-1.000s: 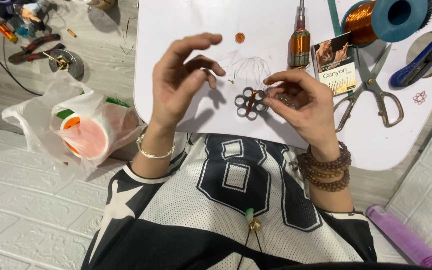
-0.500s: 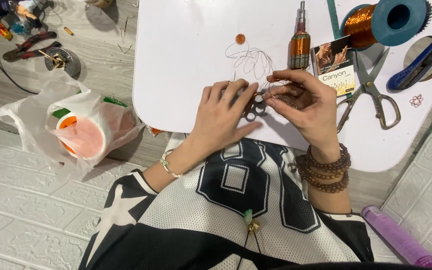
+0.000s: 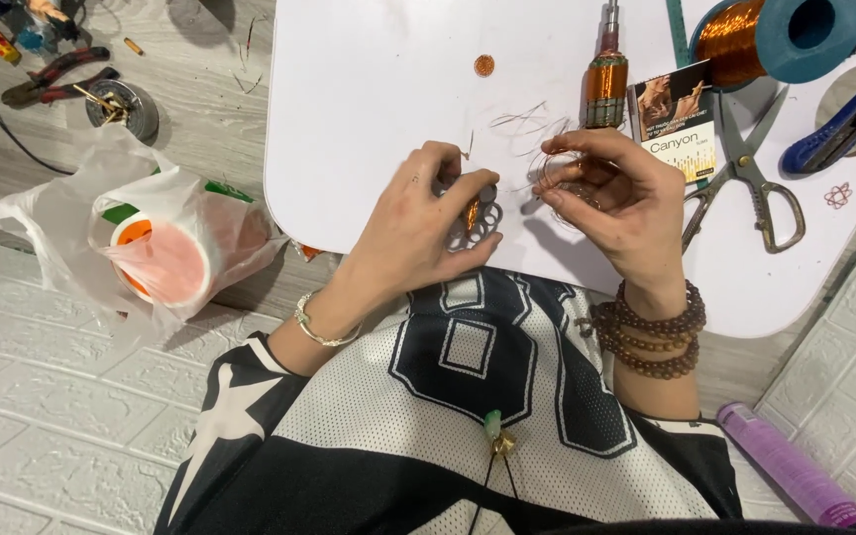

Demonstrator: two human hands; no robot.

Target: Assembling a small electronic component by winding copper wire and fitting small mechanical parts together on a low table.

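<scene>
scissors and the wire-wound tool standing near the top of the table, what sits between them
In the head view, a small printed box lies between the scissors and the wire-wound tool, on the white table.

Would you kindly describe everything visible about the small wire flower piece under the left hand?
The wire flower piece is a flat cluster of small round loops, seemingly thin metal wire with a copper-coloured wrap at its top. It lies on the white table near its front edge. The left hand pinches its upper part, partly hiding it; the right hand is apart.
</scene>
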